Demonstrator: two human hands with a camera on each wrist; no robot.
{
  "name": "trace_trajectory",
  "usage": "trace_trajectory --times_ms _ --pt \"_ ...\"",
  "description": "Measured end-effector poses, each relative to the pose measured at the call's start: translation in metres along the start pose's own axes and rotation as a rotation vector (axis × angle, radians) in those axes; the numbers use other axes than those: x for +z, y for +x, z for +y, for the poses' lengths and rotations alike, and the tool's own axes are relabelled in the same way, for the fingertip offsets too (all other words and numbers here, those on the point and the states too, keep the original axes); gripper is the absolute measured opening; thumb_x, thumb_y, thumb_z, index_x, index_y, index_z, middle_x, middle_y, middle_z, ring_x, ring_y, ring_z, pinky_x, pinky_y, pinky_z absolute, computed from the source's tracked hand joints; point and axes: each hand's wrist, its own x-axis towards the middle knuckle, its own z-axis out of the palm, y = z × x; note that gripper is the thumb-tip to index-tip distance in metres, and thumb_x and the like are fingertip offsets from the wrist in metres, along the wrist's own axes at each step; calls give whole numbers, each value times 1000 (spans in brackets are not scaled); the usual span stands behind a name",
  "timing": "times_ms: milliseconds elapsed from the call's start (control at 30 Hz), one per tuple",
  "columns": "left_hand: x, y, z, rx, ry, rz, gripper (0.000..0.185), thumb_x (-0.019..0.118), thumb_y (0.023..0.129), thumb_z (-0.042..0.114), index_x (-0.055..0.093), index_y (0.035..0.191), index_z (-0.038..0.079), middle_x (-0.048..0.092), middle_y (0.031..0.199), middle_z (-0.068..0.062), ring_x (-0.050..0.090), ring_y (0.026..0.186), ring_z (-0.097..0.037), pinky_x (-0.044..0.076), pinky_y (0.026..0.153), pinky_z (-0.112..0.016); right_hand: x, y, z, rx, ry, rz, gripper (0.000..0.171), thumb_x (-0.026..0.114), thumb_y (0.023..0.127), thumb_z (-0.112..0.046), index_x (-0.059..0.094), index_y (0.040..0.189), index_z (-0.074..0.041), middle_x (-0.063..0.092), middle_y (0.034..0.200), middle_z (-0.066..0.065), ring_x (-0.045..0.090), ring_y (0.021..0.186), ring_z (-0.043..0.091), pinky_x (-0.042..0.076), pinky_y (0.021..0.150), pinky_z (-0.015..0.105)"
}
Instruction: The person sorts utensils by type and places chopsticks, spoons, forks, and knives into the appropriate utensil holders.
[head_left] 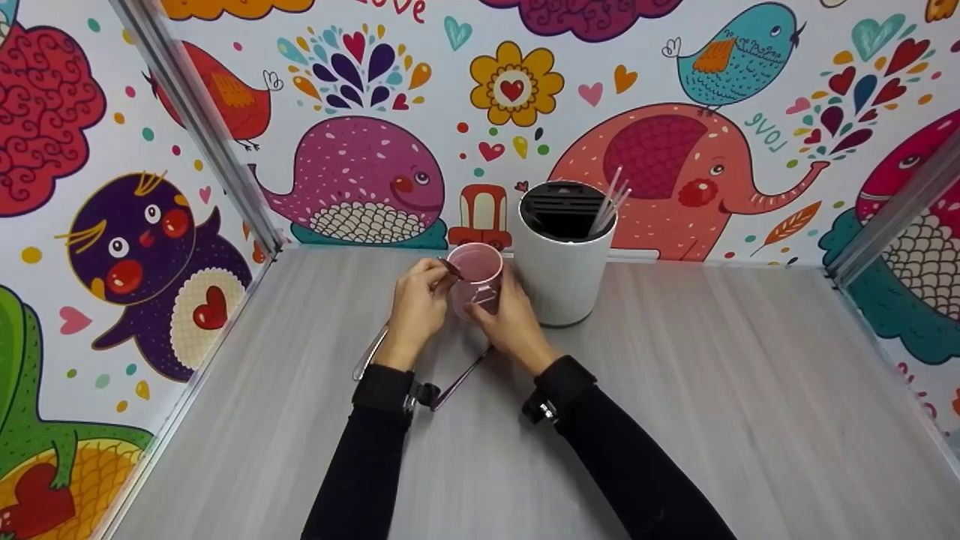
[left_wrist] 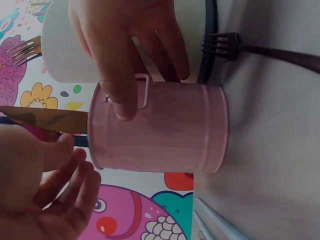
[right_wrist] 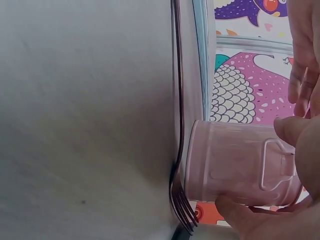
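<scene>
A pink metal cup (head_left: pixel 466 300) with a small wire-like handle (right_wrist: pixel 265 167) stands upright on the table. My right hand (head_left: pixel 517 319) grips its side, thumb (left_wrist: pixel 124 107) on the wall beside the handle. Over the rim, my left hand (head_left: pixel 420 304) pinches a dark-toned knife (left_wrist: pixel 55 120) between thumb and fingers. One end of the knife overlaps the cup's mouth; its lower part is hidden by the wall. A dark purplish fork (head_left: pixel 463 381) lies on the table between my forearms, tines (right_wrist: pixel 184 212) close to the cup's base.
Right of the cup stands a white cylindrical holder (head_left: pixel 564 277) with a black slotted insert; pale sticks (head_left: pixel 611 202) and a fork (left_wrist: pixel 26 51) rise from it. A shiny slender utensil (head_left: pixel 369 354) lies left of my left wrist. Cartoon-printed walls (head_left: pixel 360 172) border the table (head_left: pixel 712 397).
</scene>
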Motion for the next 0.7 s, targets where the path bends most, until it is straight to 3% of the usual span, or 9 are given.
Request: trace_trajectory --times_ms 300,467,700 --pt "9 -3 -6 -21 -1 -31 19 62 95 5 77 105 9 61 117 -10 61 111 -25 49 98 -40 -3 -3 8 24 -34 -68 88 73 88 -24 21 157 -5 47 149 19 47 138 32 38 116 44" --pt "6 -3 -6 -71 0 -45 20 61 97 10 76 110 10 60 124 -11 61 112 -24 51 95 -39 -11 -5 12 14 -53 -97 83 69 91 -21 22 158 -6 50 148 18 49 137 31 38 116 42" --pt "-3 -2 0 -199 55 -75 16 57 92 8 72 99 10 64 104 -8 63 93 -24 51 87 -39 -25 -9 17 -22 -58 -133 69 61 95 -18 31 155 -8 52 147 17 51 135 29 38 116 42"
